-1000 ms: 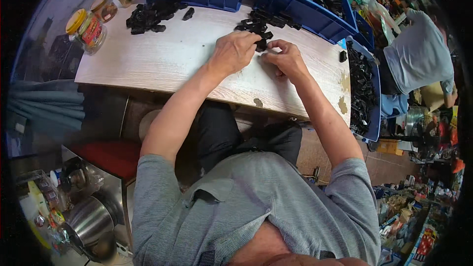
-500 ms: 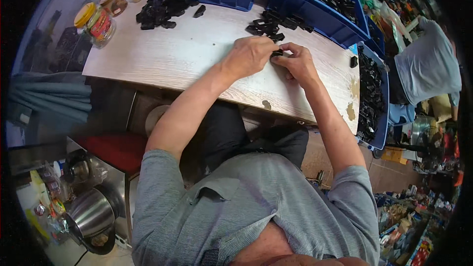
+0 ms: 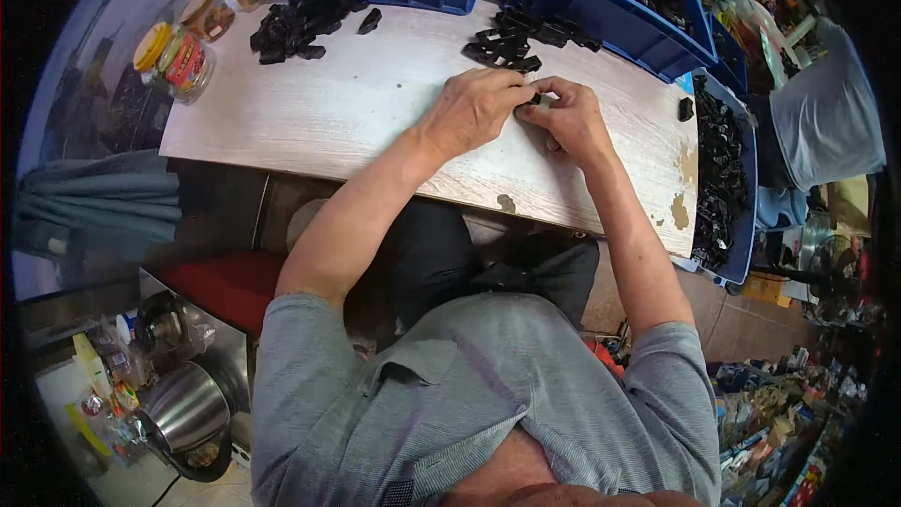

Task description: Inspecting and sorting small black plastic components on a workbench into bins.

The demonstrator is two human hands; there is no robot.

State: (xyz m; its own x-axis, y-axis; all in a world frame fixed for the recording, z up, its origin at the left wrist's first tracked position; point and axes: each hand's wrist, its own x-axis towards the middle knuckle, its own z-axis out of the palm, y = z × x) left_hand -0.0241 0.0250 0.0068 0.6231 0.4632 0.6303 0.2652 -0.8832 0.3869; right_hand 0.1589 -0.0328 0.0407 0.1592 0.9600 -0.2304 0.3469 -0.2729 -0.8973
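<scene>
A yellow-lidded jar (image 3: 178, 66) stands on the worktop's (image 3: 310, 117) left end, then a heap of black pieces (image 3: 293, 33). The left hand (image 3: 475, 108) curls inward; whether its grip holds anything, I can't tell. At its fingertips, a small black piece (image 3: 532, 100) sits in the narrow pinch of the right hand (image 3: 574, 120). Farther right stands a blue bin (image 3: 750, 207).

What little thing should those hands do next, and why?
Perhaps the left hand should ease back slightly while the right hand steadies the small black piece: both hands meet closely at it, hiding part of it, so a little room might make it easier to see.
</scene>
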